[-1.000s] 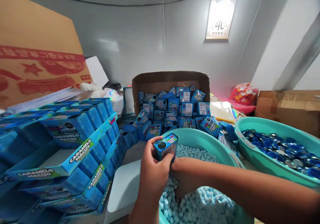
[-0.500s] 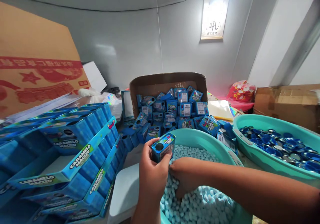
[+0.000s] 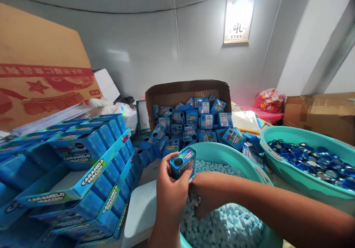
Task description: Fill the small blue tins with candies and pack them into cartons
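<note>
My left hand [image 3: 172,189] is closed around a small blue candy box [image 3: 183,160] with a round dark hole in its top, tilted over the left rim of a turquoise basin [image 3: 219,147]. Pale blue candies [image 3: 235,226] fill much of that basin. Just right of the box, my right hand [image 3: 203,198] reaches down into the candies. Its fingers are hidden by the candies and the back of the hand, so what they hold does not show.
Stacked display trays [image 3: 91,177] of blue boxes stand at left, beside a white lidded container [image 3: 140,211]. Behind, a tipped carton [image 3: 188,83] spills many blue boxes [image 3: 191,116]. A second turquoise basin [image 3: 299,179] at right holds blue and silver round lids [image 3: 313,161].
The whole view has shifted slightly to the right. My left hand keeps hold of the box, and my right hand stays down in the candies.
</note>
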A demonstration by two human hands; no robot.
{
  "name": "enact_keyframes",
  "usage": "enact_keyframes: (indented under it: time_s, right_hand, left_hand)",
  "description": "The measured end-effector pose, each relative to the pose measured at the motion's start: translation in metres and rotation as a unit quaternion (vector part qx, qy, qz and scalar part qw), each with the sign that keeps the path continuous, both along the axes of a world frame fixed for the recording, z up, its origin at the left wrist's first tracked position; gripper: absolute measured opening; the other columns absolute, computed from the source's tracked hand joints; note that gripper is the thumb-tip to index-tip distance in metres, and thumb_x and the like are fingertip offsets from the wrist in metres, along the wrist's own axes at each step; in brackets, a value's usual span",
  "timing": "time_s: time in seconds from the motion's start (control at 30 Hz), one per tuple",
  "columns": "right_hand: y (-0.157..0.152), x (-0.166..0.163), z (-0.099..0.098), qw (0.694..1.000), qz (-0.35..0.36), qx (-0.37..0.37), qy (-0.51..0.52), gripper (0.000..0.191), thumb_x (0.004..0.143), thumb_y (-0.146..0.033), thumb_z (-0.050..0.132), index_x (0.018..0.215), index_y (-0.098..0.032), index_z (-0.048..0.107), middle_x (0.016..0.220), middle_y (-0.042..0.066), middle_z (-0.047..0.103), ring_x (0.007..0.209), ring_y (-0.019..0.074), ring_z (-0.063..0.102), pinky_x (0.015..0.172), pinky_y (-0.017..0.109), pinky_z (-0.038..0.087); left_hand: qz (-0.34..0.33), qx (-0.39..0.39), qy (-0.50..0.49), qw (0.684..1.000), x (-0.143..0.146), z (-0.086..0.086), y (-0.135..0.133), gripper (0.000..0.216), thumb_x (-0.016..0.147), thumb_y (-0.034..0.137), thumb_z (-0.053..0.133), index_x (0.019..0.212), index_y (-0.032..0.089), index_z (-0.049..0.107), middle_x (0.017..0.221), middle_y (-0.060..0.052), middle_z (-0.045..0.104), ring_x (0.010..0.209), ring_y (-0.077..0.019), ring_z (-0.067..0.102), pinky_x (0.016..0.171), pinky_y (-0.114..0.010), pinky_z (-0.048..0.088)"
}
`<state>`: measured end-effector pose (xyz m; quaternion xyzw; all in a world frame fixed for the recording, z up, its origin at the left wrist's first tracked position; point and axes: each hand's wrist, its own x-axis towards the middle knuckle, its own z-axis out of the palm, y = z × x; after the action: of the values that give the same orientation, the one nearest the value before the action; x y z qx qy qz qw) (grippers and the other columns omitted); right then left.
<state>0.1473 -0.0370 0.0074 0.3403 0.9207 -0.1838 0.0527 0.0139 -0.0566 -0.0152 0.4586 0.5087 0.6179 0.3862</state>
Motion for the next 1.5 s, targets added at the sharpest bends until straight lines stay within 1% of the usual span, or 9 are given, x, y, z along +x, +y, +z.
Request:
enact_keyframes:
  time_s: [0.1, 0.3, 0.43, 0.67, 0.8, 0.93, 1.1, 1.37, 1.5]
  right_hand:
    - [0.000, 0.002, 0.004, 0.998, 0.019, 0.010, 0.060, 0.041, 0.062, -0.036, 0.073, 0.099, -0.017, 0.073, 0.078, 0.004, 0.070, 0.054, 0.0121, 0.046, 0.047, 0.023, 0.031]
    - [-0.002, 0.005, 0.020, 0.997, 0.006, -0.021, 0.075, 0.021, 0.066, -0.032, 0.072, 0.079, -0.016, 0.070, 0.064, -0.001, 0.061, 0.051, 0.0086, 0.042, 0.046, 0.021, 0.030]
    - [-0.002, 0.011, 0.026, 0.988, -0.013, -0.060, 0.140, 0.022, 0.069, -0.031, 0.073, 0.085, -0.016, 0.069, 0.071, -0.003, 0.063, 0.059, 0.0087, 0.050, 0.051, 0.019, 0.034]
    - [-0.001, 0.020, 0.031, 0.976, -0.056, -0.102, 0.183, 0.029, 0.073, -0.036, 0.071, 0.094, -0.016, 0.070, 0.070, -0.003, 0.063, 0.060, 0.0093, 0.051, 0.055, 0.020, 0.037]
    - [-0.002, 0.022, 0.037, 0.964, -0.040, -0.135, 0.226, 0.022, 0.073, -0.031, 0.072, 0.088, -0.015, 0.071, 0.073, -0.002, 0.063, 0.063, 0.0090, 0.051, 0.058, 0.019, 0.040]
    - [0.000, 0.027, 0.040, 0.925, -0.059, -0.234, 0.293, 0.024, 0.076, -0.037, 0.072, 0.087, -0.016, 0.069, 0.068, -0.003, 0.059, 0.056, 0.0081, 0.050, 0.050, 0.019, 0.039]
    - [0.003, 0.028, 0.035, 0.838, -0.108, -0.358, 0.397, 0.025, 0.073, -0.037, 0.076, 0.081, -0.016, 0.066, 0.056, -0.004, 0.055, 0.044, 0.0070, 0.047, 0.039, 0.017, 0.032]
    - [0.004, 0.020, 0.033, 0.741, -0.175, -0.366, 0.535, 0.021, 0.073, -0.033, 0.073, 0.075, -0.017, 0.060, 0.055, -0.004, 0.055, 0.038, 0.0052, 0.041, 0.034, 0.016, 0.026]
    - [0.004, 0.016, 0.032, 0.704, -0.186, -0.335, 0.598, 0.021, 0.075, -0.034, 0.072, 0.074, -0.018, 0.058, 0.053, -0.005, 0.052, 0.038, 0.0052, 0.039, 0.033, 0.016, 0.022]
  left_hand:
    - [0.001, 0.001, 0.003, 1.000, 0.000, 0.001, 0.000, 0.048, 0.071, 0.025, 0.074, 0.115, 0.025, 0.055, 0.104, -0.003, 0.068, 0.095, -0.0196, 0.067, 0.085, -0.031, 0.053]
    - [0.022, -0.001, 0.014, 1.000, 0.002, 0.005, -0.001, 0.048, 0.069, 0.025, 0.074, 0.114, 0.023, 0.056, 0.098, -0.003, 0.068, 0.089, -0.0193, 0.068, 0.080, -0.030, 0.053]
    - [0.024, -0.006, -0.009, 1.000, 0.002, 0.007, -0.001, 0.050, 0.067, 0.024, 0.074, 0.114, 0.022, 0.056, 0.097, -0.004, 0.068, 0.088, -0.0197, 0.068, 0.079, -0.030, 0.054]
    - [0.010, -0.022, -0.028, 0.999, 0.000, 0.008, 0.000, 0.052, 0.067, 0.024, 0.074, 0.115, 0.022, 0.055, 0.098, -0.004, 0.069, 0.087, -0.0199, 0.069, 0.080, -0.032, 0.054]
    - [-0.008, -0.035, -0.015, 0.999, -0.001, 0.006, 0.001, 0.052, 0.065, 0.020, 0.072, 0.114, 0.022, 0.055, 0.098, -0.004, 0.069, 0.087, -0.0194, 0.068, 0.083, -0.033, 0.053]
    - [-0.054, -0.049, 0.008, 0.997, 0.000, 0.004, 0.002, 0.055, 0.062, 0.021, 0.074, 0.114, 0.021, 0.055, 0.102, -0.005, 0.066, 0.090, -0.0195, 0.066, 0.081, -0.030, 0.052]
    - [-0.109, -0.049, 0.099, 0.988, 0.002, 0.004, -0.001, 0.053, 0.060, 0.021, 0.074, 0.110, 0.018, 0.058, 0.094, -0.004, 0.065, 0.084, -0.0190, 0.061, 0.072, -0.026, 0.048]
    - [-0.197, -0.098, 0.144, 0.965, 0.010, 0.020, -0.009, 0.035, 0.072, 0.019, 0.063, 0.107, 0.019, 0.059, 0.089, -0.001, 0.068, 0.080, -0.0180, 0.063, 0.068, -0.026, 0.046]
    - [-0.251, -0.074, 0.195, 0.945, 0.010, 0.022, -0.011, 0.034, 0.069, 0.011, 0.059, 0.101, 0.021, 0.060, 0.092, 0.001, 0.068, 0.083, -0.0160, 0.062, 0.071, -0.026, 0.045]
